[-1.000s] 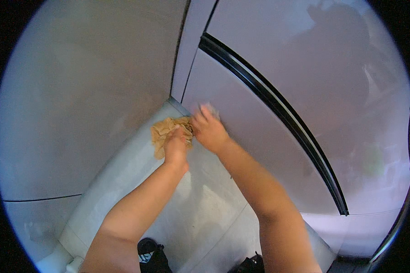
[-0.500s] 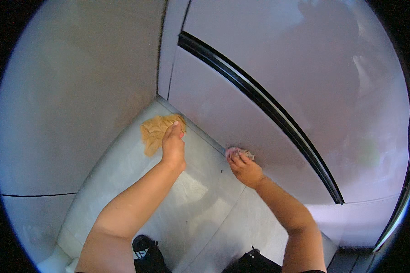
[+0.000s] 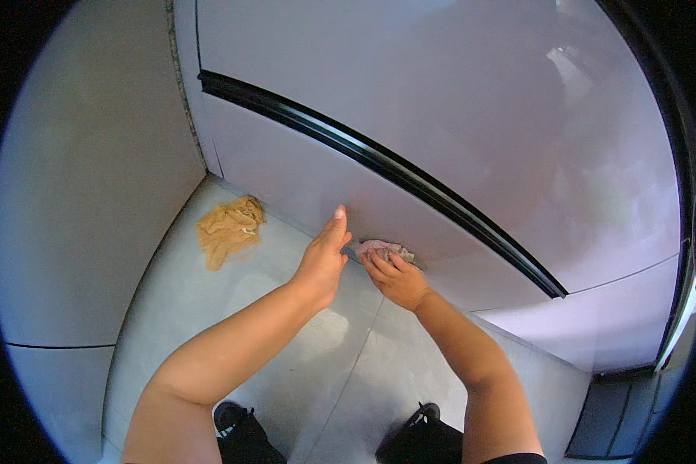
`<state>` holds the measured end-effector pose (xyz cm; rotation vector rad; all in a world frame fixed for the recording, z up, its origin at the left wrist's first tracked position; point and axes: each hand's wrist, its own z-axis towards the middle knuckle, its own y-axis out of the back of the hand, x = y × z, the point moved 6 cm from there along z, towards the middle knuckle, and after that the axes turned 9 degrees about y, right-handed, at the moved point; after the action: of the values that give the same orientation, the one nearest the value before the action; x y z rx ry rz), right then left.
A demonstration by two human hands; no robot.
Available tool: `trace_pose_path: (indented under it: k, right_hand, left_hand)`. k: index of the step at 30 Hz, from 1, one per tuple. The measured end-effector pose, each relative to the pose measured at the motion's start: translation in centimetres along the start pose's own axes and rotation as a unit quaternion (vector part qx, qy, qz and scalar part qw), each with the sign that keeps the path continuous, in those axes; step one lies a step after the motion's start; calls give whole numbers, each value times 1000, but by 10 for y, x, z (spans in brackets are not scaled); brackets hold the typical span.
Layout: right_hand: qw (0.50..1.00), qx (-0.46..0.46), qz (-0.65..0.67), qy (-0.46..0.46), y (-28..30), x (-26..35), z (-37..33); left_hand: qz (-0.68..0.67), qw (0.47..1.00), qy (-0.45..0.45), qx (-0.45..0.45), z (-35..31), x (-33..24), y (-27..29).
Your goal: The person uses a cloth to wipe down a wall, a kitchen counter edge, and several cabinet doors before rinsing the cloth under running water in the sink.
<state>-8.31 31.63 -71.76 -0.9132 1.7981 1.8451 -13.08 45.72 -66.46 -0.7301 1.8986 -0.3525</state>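
My right hand [image 3: 400, 283] presses a crumpled pink and greyish cloth [image 3: 377, 247] against the bottom of the pale lilac cabinet front [image 3: 286, 155], just above the floor. To its left, my left hand [image 3: 322, 261] is empty, its fingers stretched out and the thumb pointing up, close to the same panel; whether it touches the panel I cannot tell. A rumpled mustard-yellow cloth [image 3: 228, 230] lies on the floor near the corner, apart from both hands.
A long black handle strip [image 3: 379, 166] runs across the cabinet front above my hands. On the left stands a greyish panel [image 3: 93, 193] meeting it in a corner. Pale floor tiles [image 3: 301, 371] lie below, with my dark shoes [image 3: 228, 416] on them. At the lower right is a dark panel [image 3: 619, 414].
My left hand has let go of the mustard-yellow cloth, leaving it on the floor, and moved right toward my right hand. The right hand still holds the pink cloth. The view has shifted.
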Motion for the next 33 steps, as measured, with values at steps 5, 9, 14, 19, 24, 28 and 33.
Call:
trace_pose_path:
  k: [5, 9, 14, 19, 24, 28, 33]
  right_hand:
    - [980, -146, -31, -132, 71, -65, 20]
    - [955, -204, -82, -201, 77, -73, 9]
    - [998, 51, -16, 25, 8, -5, -29]
    - [994, 85, -53, 38, 31, -24, -35]
    - [986, -129, -44, -92, 87, -70, -57]
    - [998, 40, 34, -44, 11, -3, -121]
    - [989, 98, 107, 19, -23, 40, -147]
  left_hand:
    - [7, 1000, -6, -6, -8, -5, -6]
    - [13, 1000, -18, -9, -10, -8, -12]
    - [21, 1000, -2, -19, -19, -3, -14]
    - [20, 999, 13, -46, -23, 4, 0]
    - [28, 999, 18, -43, -19, 6, -5]
    - [5, 999, 49, -21, 0, 19, -26]
    - [-46, 997, 59, -28, 6, 22, -50]
